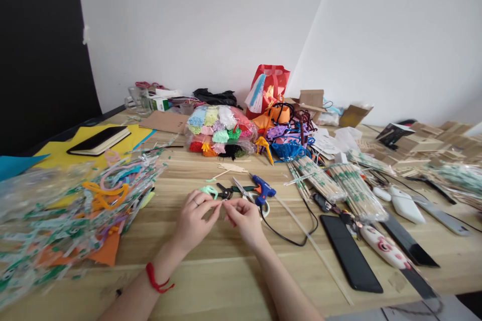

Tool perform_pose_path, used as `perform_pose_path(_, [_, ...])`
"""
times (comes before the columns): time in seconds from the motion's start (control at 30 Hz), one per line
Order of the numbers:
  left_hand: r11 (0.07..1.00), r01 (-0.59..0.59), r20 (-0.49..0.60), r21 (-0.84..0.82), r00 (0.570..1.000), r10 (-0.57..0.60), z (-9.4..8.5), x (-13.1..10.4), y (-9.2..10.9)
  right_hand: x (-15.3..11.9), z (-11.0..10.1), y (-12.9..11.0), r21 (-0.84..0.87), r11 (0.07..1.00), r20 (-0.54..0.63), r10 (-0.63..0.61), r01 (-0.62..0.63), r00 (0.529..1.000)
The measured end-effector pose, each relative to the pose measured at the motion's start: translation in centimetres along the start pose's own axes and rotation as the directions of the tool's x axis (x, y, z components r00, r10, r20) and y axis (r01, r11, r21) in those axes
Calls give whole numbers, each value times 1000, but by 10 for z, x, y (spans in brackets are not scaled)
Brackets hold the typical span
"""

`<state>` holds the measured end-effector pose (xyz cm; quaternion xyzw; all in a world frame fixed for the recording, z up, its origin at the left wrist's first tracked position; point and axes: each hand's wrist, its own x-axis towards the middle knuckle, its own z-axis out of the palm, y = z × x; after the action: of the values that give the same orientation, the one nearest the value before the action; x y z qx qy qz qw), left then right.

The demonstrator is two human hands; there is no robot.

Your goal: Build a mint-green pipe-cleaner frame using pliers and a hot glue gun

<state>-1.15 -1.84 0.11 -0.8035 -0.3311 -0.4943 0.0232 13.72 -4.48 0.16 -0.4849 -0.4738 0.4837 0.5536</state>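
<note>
My left hand (196,219) and my right hand (244,216) meet fingertip to fingertip over the near middle of the table. Both are pinched closed, and whatever lies between the fingertips is too small to make out. A light green looped strip (209,191) shows just behind my left fingers; whether they touch it, I cannot tell. Scissors (244,191) with pale handles lie partly behind my right hand. Beside them are a blue glue gun (264,190) with an orange tip and a small black-handled cutting tool (225,191).
Plastic wrappers (71,220) heap on the left. Behind stands a bag of colourful bundles (222,132) and a red gift bag (268,90). Rightward lie a clear glue stick (314,248), a black phone (351,253), packs of wooden sticks (354,188) and the glue gun's cord (289,242).
</note>
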Motion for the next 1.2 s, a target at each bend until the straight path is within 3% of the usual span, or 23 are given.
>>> perform_pose_path(0.87, [1000, -28, -8, 6, 1000, 28, -2, 2, 2, 2, 1, 4, 71, 997, 12, 36, -37, 999])
perform_pose_path(1.2, [999, 11, 0, -47, 1000, -11, -2, 1, 0, 9, -9, 1, 177, 983, -91, 55, -38, 994])
